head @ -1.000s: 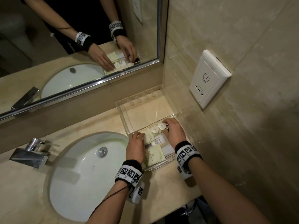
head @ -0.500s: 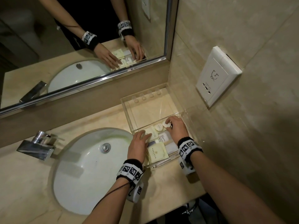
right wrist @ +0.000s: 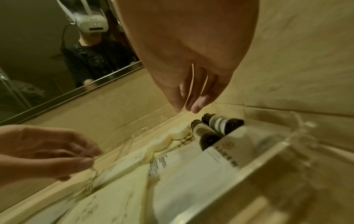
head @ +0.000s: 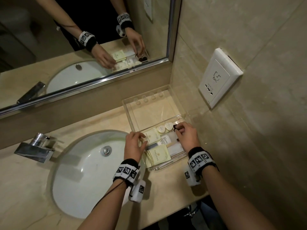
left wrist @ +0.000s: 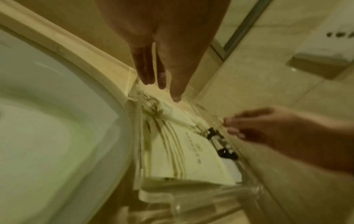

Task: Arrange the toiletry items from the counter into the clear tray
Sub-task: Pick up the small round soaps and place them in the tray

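**Head view: both hands working over the clear tray**

Head view first: I am seeing the clear tray (head: 166,166) sitting on the bench (head: 108,120) beside the sink (head: 86,171), with flat sachets (head: 158,154), round soaps (head: 161,129) and small dark bottles (head: 175,127) inside. My right hand (head: 186,136) is curling over the bottle tops; whether it is pinching one, I cannot tell. My left hand (head: 134,145) is resting loose-fingered at the tray's near-left wall.

Left wrist view: the fingers (left wrist: 145,72) are hanging straight, holding nothing, just above the sachets (left wrist: 182,153).

Right wrist view: the fingertips (right wrist: 198,104) are hovering just above the bottles (right wrist: 218,125), apparently apart from them. I am judging the bottles light, rigid and smooth, so slippery; gripping the body below the cap looks safest. The sachets are looking thin and floppy, best pinched at an edge.
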`<move>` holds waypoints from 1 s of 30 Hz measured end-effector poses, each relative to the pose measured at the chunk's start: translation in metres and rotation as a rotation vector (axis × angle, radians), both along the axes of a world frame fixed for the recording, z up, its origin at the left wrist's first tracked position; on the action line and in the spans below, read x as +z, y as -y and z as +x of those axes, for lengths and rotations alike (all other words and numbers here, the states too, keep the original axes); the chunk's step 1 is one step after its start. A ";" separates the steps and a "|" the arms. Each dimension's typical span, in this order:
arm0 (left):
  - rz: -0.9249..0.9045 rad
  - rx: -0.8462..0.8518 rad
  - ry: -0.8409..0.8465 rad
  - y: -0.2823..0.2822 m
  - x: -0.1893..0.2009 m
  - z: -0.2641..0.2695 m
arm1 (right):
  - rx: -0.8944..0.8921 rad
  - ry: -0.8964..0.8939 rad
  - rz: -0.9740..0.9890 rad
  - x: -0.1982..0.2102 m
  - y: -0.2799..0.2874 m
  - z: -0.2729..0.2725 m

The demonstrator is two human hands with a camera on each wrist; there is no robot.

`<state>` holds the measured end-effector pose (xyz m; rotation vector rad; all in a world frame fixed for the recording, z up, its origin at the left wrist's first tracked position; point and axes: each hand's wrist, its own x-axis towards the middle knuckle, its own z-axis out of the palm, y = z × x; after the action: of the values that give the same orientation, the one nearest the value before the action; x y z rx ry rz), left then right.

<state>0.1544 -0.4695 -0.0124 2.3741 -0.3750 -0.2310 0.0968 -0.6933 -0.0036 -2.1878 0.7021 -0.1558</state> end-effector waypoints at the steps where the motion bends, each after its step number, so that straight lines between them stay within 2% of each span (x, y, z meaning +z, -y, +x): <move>1: -0.046 0.073 -0.040 -0.005 0.001 0.000 | -0.033 -0.031 -0.004 0.001 0.000 -0.007; 5: -0.195 0.324 -0.369 -0.022 0.004 -0.005 | -0.141 -0.101 -0.021 0.002 0.001 -0.038; 8: -0.294 0.407 -0.645 -0.032 -0.001 -0.017 | -0.219 -0.167 0.031 0.001 0.000 -0.058; 10: -0.333 0.428 -0.743 -0.034 -0.007 -0.026 | -0.288 -0.226 0.098 -0.005 -0.001 -0.070; 15: -0.399 0.405 -0.852 -0.032 -0.011 -0.043 | -0.421 -0.335 0.273 -0.020 -0.009 -0.089; 19: -0.472 0.420 -0.905 -0.032 -0.011 -0.051 | -0.479 -0.324 0.476 -0.029 -0.014 -0.088; 23: -0.539 0.428 -0.935 -0.029 -0.011 -0.057 | -0.611 -0.272 0.689 -0.026 -0.017 -0.080; 30: -0.569 0.432 -0.908 -0.027 -0.011 -0.061 | -0.654 -0.238 0.789 -0.031 -0.017 -0.069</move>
<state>0.0929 -0.4421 -0.0230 1.5269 0.4467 -0.8202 0.0276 -0.6761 -0.0346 -1.1852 1.3320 0.0530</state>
